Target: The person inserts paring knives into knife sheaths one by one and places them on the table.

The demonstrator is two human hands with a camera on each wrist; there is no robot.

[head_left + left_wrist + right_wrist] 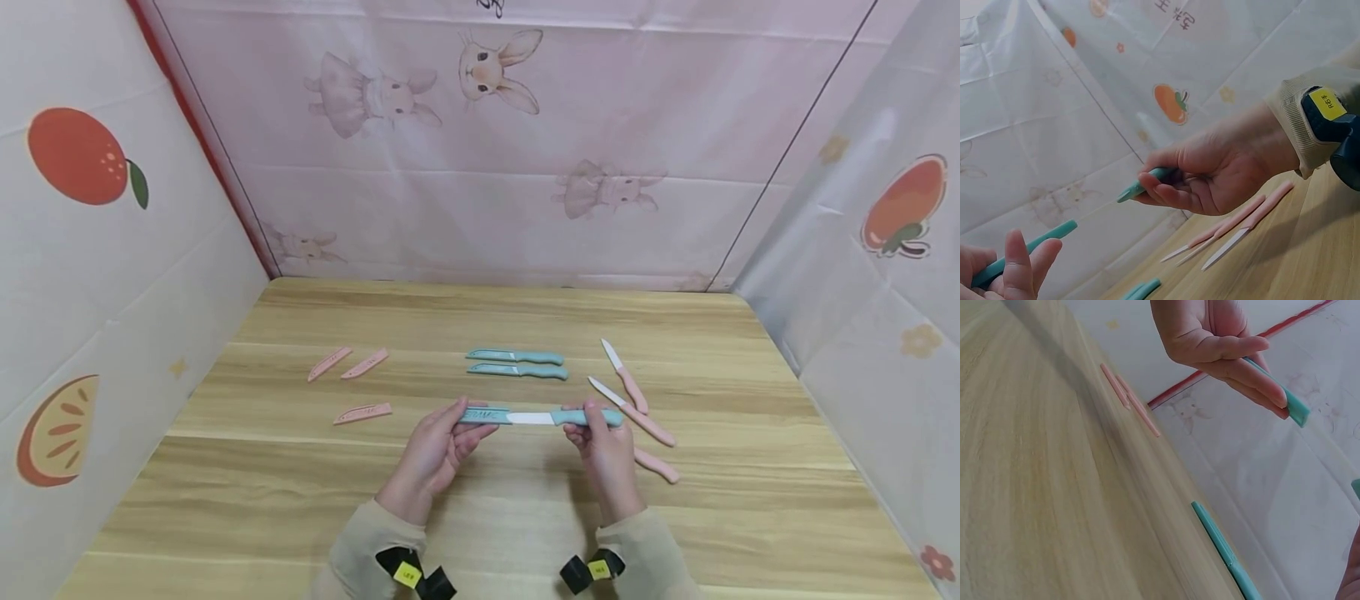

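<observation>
Above the table my right hand (609, 454) grips the teal handle of a paring knife (587, 417), its white blade pointing left. My left hand (438, 454) pinches a teal knife sheath (483, 415), which covers the tip end of that blade; a stretch of bare blade shows between sheath and handle. Both wrist views show the two teal parts held in line with each other. Beneath and beside my right hand lie three pink-handled knives (651, 427) with bare blades. Beyond my hands, two sheathed teal knives (517, 371) lie side by side.
Three pink sheaths (363, 413) lie apart from each other on the left part of the wooden table (247, 492). Printed cloth hangs along the back (480, 217) and both sides of the table.
</observation>
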